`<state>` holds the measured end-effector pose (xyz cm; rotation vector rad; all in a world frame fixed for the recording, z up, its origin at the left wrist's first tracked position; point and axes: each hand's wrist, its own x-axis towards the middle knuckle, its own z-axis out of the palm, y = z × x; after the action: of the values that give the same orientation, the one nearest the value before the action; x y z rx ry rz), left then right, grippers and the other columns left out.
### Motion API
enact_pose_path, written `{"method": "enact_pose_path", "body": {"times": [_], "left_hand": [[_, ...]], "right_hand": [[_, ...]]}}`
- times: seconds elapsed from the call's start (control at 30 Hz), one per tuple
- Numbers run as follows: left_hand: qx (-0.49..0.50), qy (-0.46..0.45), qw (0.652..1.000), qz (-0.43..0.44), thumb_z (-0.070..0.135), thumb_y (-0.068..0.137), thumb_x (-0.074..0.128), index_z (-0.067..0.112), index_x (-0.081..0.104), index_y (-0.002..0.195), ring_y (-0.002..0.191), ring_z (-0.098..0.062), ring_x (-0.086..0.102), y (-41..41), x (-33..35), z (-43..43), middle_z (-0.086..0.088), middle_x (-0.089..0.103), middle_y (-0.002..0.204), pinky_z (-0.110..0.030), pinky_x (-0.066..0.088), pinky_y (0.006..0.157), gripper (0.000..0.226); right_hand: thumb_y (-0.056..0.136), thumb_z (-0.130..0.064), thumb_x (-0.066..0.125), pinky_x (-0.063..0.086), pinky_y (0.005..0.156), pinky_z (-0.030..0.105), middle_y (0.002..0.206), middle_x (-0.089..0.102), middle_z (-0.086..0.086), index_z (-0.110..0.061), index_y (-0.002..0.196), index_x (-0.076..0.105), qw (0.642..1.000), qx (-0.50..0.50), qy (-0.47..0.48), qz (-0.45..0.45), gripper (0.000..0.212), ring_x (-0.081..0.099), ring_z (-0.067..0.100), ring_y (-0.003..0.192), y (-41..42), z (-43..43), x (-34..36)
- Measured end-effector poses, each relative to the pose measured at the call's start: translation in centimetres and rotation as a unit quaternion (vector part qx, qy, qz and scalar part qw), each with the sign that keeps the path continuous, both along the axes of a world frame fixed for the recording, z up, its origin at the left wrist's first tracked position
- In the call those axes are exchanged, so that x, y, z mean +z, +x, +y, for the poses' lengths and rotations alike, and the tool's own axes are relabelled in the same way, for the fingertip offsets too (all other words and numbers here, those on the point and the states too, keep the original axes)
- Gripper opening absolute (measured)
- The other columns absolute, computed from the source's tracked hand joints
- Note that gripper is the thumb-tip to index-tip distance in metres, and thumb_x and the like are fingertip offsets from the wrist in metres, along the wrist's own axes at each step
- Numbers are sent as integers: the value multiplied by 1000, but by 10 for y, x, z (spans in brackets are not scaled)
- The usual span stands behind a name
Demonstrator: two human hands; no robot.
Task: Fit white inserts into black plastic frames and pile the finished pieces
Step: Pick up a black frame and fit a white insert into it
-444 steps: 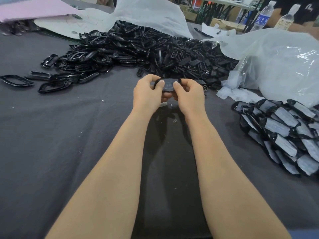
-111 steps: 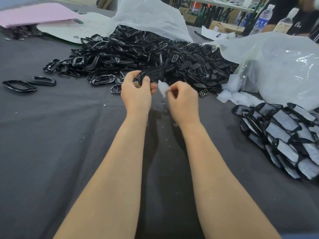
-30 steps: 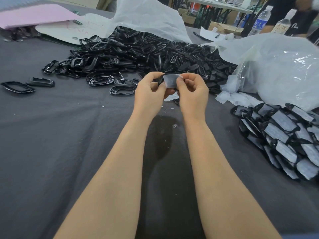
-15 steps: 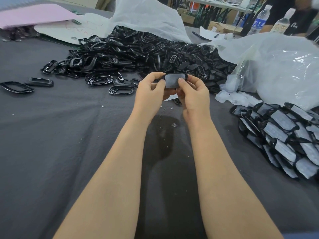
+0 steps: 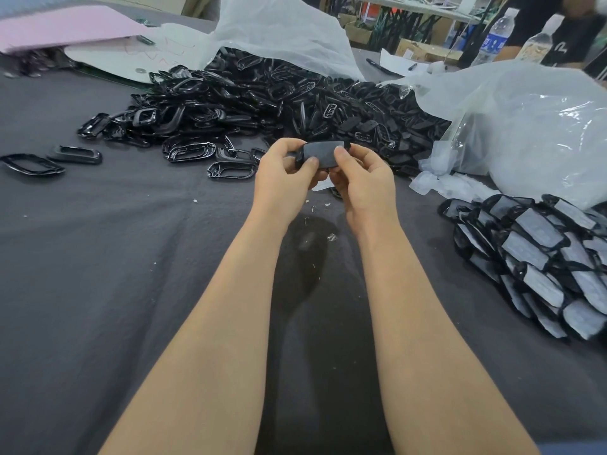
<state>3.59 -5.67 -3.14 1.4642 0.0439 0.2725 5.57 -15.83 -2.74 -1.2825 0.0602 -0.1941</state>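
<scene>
head view shows a dark cloth-covered table (image 5: 98,257) where the job looks far from over. the largest thing on it, a sprawling heap of empty black frames (image 5: 262,103), runs across the far side and spills a few loose ones toward the left, so a great many are yet to be filled. to the right slumps a big clear plastic bag (image 5: 525,126), with a small scatter of loose white inserts (image 5: 453,187) at its foot. nearer on the right lies the pile of finished pieces (image 5: 538,257), frames with pale inserts overlapping like scales. it is sizeable but plainly smaller than the heap, which suggests well under half is done. in the middle, raised above the cloth and just in front of the heap, the left hand (image 5: 282,182) and right hand (image 5: 364,185) both grasp one frame (image 5: 298,158) between them, fingers curled behind it and thumbs on its near face. the insert (image 5: 323,152) lies across the frame's opening; whether every edge is seated i cannot tell. the left thumb (image 5: 310,163) presses at the insert's lower left, the right thumb (image 5: 340,155) at its right end, and the other fingers are mostly hidden behind the piece. this one looks nearly fitted, with only the last press and the drop onto the right-hand pile left.
</scene>
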Motion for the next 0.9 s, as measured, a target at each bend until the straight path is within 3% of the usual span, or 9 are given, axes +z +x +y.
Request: {"method": "enact_pose_path", "body": {"times": [0.23, 0.47, 0.6, 0.77, 0.9], "left_hand": [[-8, -10, 1000, 10, 4, 94, 56, 13, 54, 108, 68, -3, 68, -2, 1, 1, -1, 69, 82, -24, 59, 76, 17], [-5, 0, 1000, 30, 14, 96, 58, 12, 58, 94, 60, -7, 70, -4, 1, 0, -4, 69, 80, -20, 57, 59, 3], [-9, 52, 998, 30, 12, 96, 57, 17, 59, 89, 62, -8, 70, -2, -1, 1, -5, 70, 85, -22, 59, 61, 9], [3, 76, 996, 37, 14, 95, 60, 15, 59, 92, 73, -17, 73, 0, -3, 1, -10, 71, 92, -32, 61, 70, 3], [21, 93, 995, 36, 18, 95, 59, 15, 60, 92, 83, -27, 72, 3, -4, 2, -13, 72, 94, -43, 60, 79, 5]], "right_hand": [[92, -5, 60, 49, 59, 17, 80, 61, 3, -10, 91, 59, 1000, 5, -18, 2, 5, 57, 10, 69, 4, -2, -4], [90, -8, 62, 49, 70, 30, 91, 62, 10, -12, 94, 59, 994, 21, -106, 3, 7, 58, 22, 80, 7, -2, -11], [92, -9, 60, 53, 69, 30, 95, 66, 13, -4, 104, 62, 991, 18, -131, 7, 13, 63, 21, 79, 8, -2, -14], [93, -10, 58, 54, 87, 49, 98, 67, 18, 0, 108, 63, 987, -4, -161, 7, 19, 64, 31, 87, 8, 0, -13], [93, -13, 59, 52, 90, 54, 100, 68, 20, -1, 107, 64, 988, -5, -156, 5, 20, 65, 40, 97, 5, 1, -12]]}}
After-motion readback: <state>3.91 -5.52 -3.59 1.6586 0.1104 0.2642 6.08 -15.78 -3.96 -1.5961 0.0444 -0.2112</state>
